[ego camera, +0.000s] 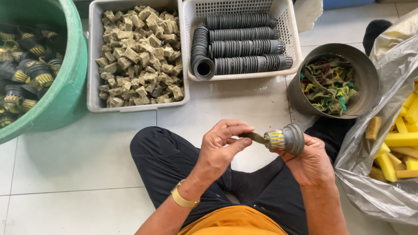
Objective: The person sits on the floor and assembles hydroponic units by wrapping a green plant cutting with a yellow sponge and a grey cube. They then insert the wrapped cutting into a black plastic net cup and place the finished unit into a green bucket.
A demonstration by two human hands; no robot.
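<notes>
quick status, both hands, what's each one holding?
Left hand: closed, pinching the olive strip that sticks out of the cup.
Right hand: closed around the small grey net cup.

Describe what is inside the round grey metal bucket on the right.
The grey metal bucket holds a tangled heap of olive-green fabric strips with yellow, red and teal bits. The heap covers the bottom, so anything beneath it cannot be seen.

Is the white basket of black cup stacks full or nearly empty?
Roughly full: the white basket holds four lying stacks of black cups, plus one crosswise at their left end, covering most of its floor.
</notes>
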